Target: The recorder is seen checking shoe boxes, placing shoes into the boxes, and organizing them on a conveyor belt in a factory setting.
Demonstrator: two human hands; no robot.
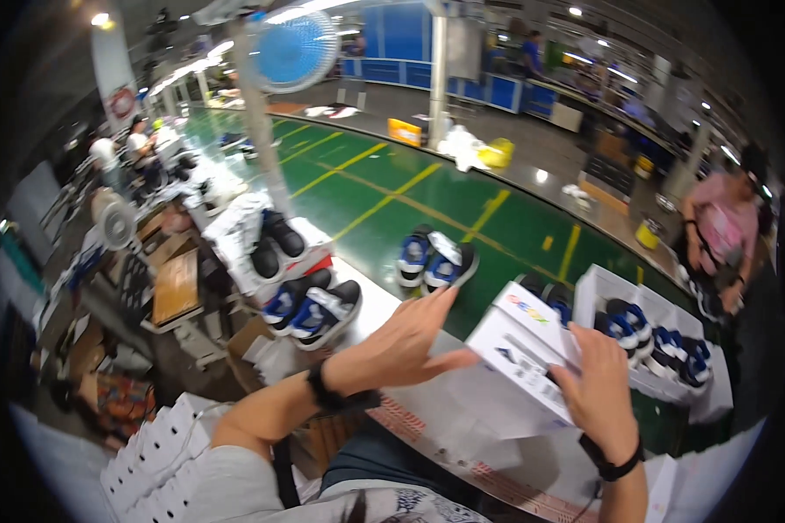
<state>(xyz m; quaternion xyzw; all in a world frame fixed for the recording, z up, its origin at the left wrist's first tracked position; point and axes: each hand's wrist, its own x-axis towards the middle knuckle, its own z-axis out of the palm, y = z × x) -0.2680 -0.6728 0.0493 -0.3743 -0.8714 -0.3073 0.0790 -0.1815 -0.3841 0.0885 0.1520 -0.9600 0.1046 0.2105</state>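
A white shoe box with a printed label side stands tilted in front of me. My right hand grips its right edge, thumb on the printed side and fingers over the top. My left hand is stretched out flat beside the box's left side, fingers straight and nothing in them; whether the thumb touches the box I cannot tell. Beyond my left fingertips, a pair of blue, black and white sneakers rests on the green surface. Another similar pair lies to the left on a white ledge. More sneakers show partly behind the box.
At right, an open white box holds several sneakers. Black shoes sit on white paper at left. A yellow-lined green conveyor runs across. A person in pink handles a shoe at far right. White boxes stack lower left.
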